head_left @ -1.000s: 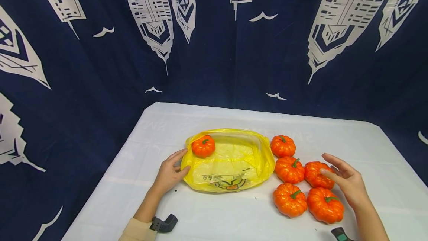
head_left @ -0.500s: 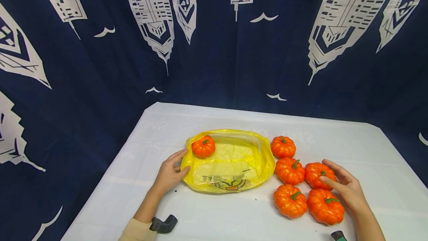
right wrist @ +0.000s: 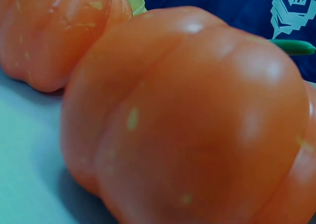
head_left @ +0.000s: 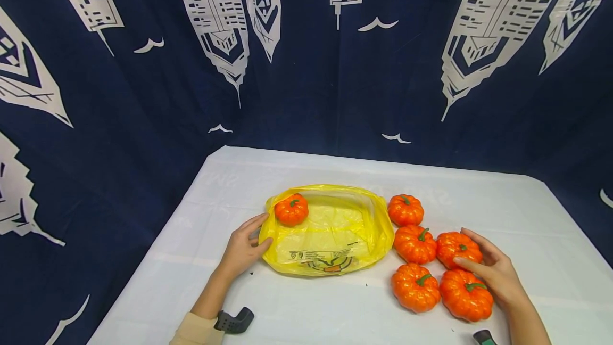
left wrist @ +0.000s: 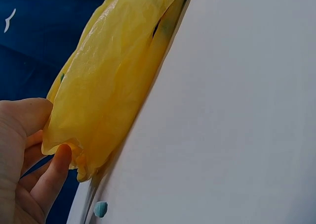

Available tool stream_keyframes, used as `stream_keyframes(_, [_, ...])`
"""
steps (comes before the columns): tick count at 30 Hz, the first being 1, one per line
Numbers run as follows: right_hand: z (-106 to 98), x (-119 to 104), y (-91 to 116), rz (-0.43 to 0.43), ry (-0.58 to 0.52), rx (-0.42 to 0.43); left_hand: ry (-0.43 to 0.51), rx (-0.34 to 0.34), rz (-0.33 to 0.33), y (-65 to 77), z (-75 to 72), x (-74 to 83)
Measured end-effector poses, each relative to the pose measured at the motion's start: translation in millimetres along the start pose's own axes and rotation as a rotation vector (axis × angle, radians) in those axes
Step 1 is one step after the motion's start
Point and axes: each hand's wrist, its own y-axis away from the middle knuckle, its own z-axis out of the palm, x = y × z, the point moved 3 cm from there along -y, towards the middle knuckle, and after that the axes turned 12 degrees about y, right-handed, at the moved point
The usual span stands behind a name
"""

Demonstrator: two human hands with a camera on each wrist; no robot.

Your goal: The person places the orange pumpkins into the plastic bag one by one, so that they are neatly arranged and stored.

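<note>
A yellow plastic bag (head_left: 330, 260) lies with its mouth spread, a small orange pumpkin (head_left: 291, 210) inside at its left. My left hand (head_left: 243, 246) holds the bag's left edge; in the left wrist view the thumb (left wrist: 34, 114) and a fingertip (left wrist: 61, 157) sit against the bag's crumpled end. Right of the bag, my right hand (head_left: 500, 270) grips another pumpkin (head_left: 455, 249), thumb on the near side and fingers round the far side. This pumpkin rests among its neighbours. A large pumpkin (right wrist: 187, 120) fills the right wrist view, where no fingers show.
Other pumpkins stand close around the gripped one: one at the back (head_left: 405, 210), one beside the bag (head_left: 415, 244), two in front (head_left: 415, 287). A white-covered table (head_left: 306, 313) lies beneath. A dark blue printed curtain (head_left: 306, 95) hangs behind.
My right hand has come down and closed round the right-hand pumpkin, its fingers reaching behind it. The left hand and the bag have stayed in place.
</note>
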Motion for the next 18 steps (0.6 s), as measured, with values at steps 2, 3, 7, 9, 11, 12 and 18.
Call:
stream_keyframes(2, [-0.2,0.6,-0.3,0.012,0.008,0.005,0.001,0.000,0.002,0.0,-0.1,-0.1])
stream_keyframes(3, [-0.5,0.9,-0.5,0.017,0.013,0.010,0.001,0.000,0.003,0.0,-0.2,-0.2])
stream_keyframes(7, [-1.7,2.2,-0.4,0.039,-0.008,0.026,0.002,-0.001,0.003,0.2,-0.2,0.1])
stream_keyframes(9, [-2.6,2.2,-0.2,0.050,-0.038,0.026,0.001,-0.002,0.000,0.5,-0.1,0.6])
stream_keyframes(11, [-4.0,1.6,-0.4,0.050,-0.061,0.026,0.004,-0.004,-0.002,0.6,-0.1,0.7])
stream_keyframes(12, [-5.2,1.1,-0.6,0.042,-0.050,0.030,0.004,-0.004,-0.003,0.6,-0.1,0.6])
stream_keyframes(18, [-12.2,-2.9,-3.2,-0.026,0.045,0.065,0.005,-0.001,-0.008,0.5,-0.6,-0.2])
